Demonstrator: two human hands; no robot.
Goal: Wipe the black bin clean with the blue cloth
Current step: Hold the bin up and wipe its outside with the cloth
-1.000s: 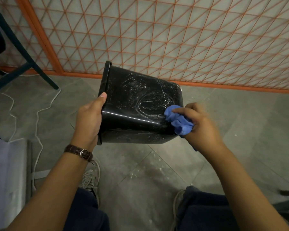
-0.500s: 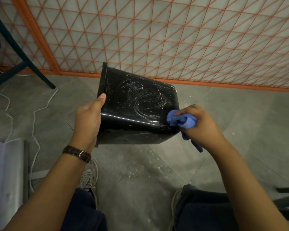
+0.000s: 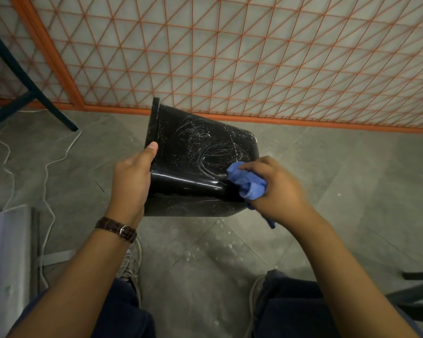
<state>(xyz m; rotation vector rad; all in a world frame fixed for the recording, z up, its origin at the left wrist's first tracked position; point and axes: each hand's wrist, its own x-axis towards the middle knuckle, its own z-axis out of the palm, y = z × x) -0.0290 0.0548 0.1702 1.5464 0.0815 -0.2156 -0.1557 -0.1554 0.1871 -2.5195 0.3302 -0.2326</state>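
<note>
The black bin [image 3: 193, 157] is held in the air on its side, rim to the left and base to the right, its glossy wall streaked with wet wipe marks. My left hand [image 3: 132, 181] grips the bin at the rim end, thumb lying on the top wall. A bunched blue cloth [image 3: 248, 182] is held in my right hand [image 3: 279, 189], which presses it against the bin's near right corner by the base. A tail of cloth hangs below that hand.
An orange-framed lattice screen [image 3: 230, 57] stands just behind the bin. Dark chair legs [image 3: 22, 93] are at the far left, with a white cable [image 3: 47, 167] trailing over the grey tiled floor [image 3: 205, 264]. A pale panel [image 3: 5, 264] lies at lower left. My knees and shoes are below.
My right hand has rubbed the cloth around the bin's right end, out to the base edge and back onto the near corner. The left hand's hold is unchanged.
</note>
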